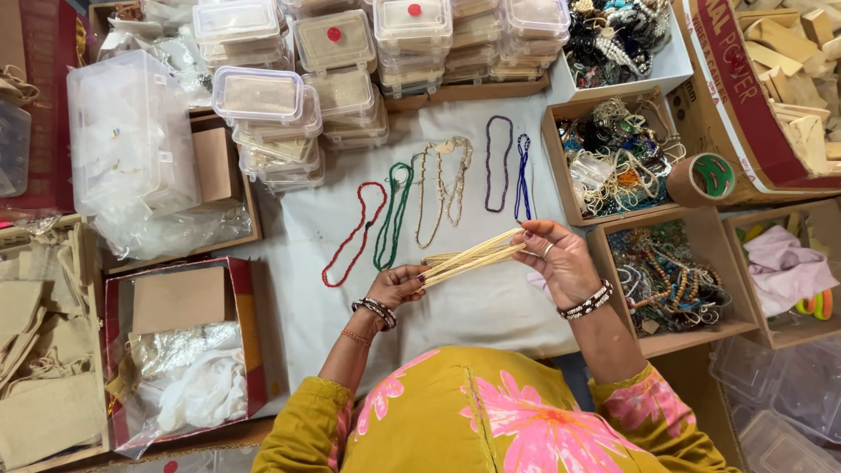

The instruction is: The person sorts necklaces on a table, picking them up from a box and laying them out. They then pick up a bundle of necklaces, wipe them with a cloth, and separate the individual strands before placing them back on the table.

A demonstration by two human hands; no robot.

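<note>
So a cream bead strand [471,254] is stretched taut, pinched between left hand [399,285] and right hand [554,256], near the counter's [491,307] front edge.

Bright, even light; sharp, soft shadows

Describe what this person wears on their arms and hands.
Both arms have mustard-yellow sleeves with big pink flowers. The left hand has a dark beaded bracelet and a thin reddish one at the wrist. The right hand wears a ring on one finger and a white-and-dark beaded wrist bracelet.
</note>
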